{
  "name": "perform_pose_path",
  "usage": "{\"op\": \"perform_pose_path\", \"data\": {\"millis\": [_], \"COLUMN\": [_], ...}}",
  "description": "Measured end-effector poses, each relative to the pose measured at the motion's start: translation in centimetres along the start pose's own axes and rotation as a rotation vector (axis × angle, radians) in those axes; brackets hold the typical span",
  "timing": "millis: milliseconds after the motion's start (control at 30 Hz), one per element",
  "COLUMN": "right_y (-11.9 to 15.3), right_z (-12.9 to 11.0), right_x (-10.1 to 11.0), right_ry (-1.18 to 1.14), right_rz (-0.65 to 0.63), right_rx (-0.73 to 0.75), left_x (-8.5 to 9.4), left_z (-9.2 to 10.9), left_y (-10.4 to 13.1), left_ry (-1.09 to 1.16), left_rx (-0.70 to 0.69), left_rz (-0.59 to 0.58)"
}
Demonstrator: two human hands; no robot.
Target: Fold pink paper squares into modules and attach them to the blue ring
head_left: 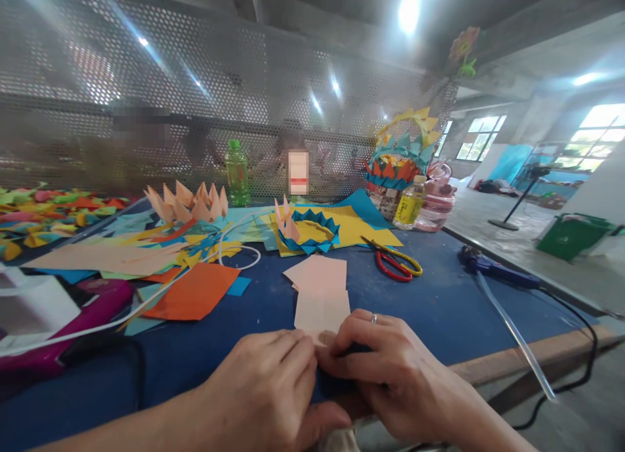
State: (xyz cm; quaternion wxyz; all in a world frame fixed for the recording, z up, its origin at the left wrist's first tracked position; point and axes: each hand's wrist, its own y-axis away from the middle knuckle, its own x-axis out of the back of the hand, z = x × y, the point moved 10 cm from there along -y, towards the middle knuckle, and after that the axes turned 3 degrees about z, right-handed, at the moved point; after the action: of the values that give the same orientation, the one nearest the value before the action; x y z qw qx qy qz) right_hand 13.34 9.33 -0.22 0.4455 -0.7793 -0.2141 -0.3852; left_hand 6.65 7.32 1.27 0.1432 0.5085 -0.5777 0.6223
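My left hand (276, 377) and my right hand (390, 364) meet close to the table's near edge, fingers bent and pressed on the near end of a pale peach sheet of paper (322, 310). The thumb and forefinger of my right hand pinch it; a ring is on one finger of that hand. My fingers hide the paper's near edge. Just beyond lie more peach sheets (325, 273), slightly fanned. Farther back sits a ring of folded blue paper points (312, 232), with several peach points (286, 221) at its left side.
Red-and-yellow-handled scissors (398, 263) and a blue glue gun (498, 266) lie to the right. Coloured paper, including an orange sheet (195, 292), a white cable (146, 302) and a peach paper crown (188, 204) occupy the left. Bottles (410, 204) stand behind, before a perforated metal screen (312, 81).
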Motion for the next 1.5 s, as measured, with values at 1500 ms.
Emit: {"op": "perform_pose_path", "data": {"millis": [1500], "right_y": [-1.0], "right_z": [10.7], "right_x": [1.1], "right_ry": [-0.337], "right_rz": [0.247], "right_rx": [-0.702], "left_x": [-0.1], "left_z": [-1.2], "left_y": [0.2], "left_ry": [-0.099], "left_rx": [0.044], "left_rz": [0.033]}}
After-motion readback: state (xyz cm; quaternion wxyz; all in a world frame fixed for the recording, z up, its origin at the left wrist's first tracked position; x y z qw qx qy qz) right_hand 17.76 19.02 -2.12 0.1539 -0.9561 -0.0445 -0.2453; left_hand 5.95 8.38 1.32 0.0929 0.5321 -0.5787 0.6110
